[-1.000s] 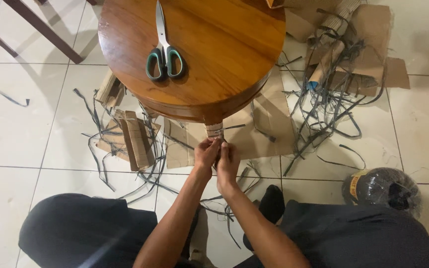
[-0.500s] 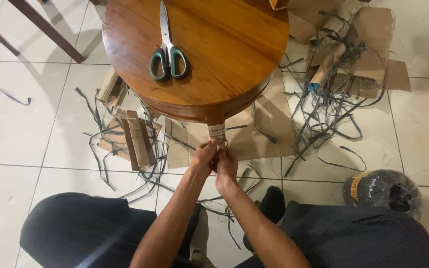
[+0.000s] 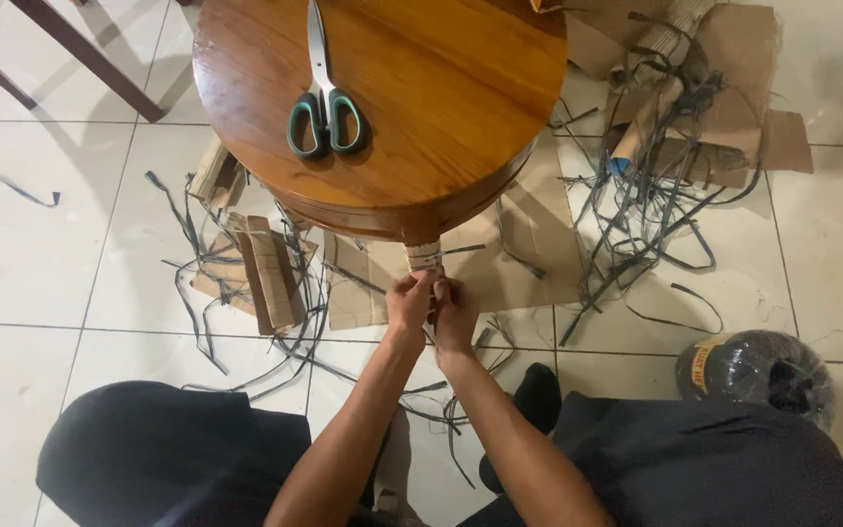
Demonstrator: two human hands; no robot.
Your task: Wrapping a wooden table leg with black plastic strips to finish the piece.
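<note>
Both hands, left hand [image 3: 409,301] and right hand [image 3: 454,314], sit slightly lower on the paper-wrapped wooden leg [image 3: 423,258], exposing more wrapping at frame centre.

Table leg [image 3: 423,258], wrapped w/ pale woven strip, stands upright under round wooden table's near edge.

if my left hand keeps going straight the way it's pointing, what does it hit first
Most likely the wrapped table leg that the left hand already touches, then the round wooden table's underside above it; depth is unclear.
</note>
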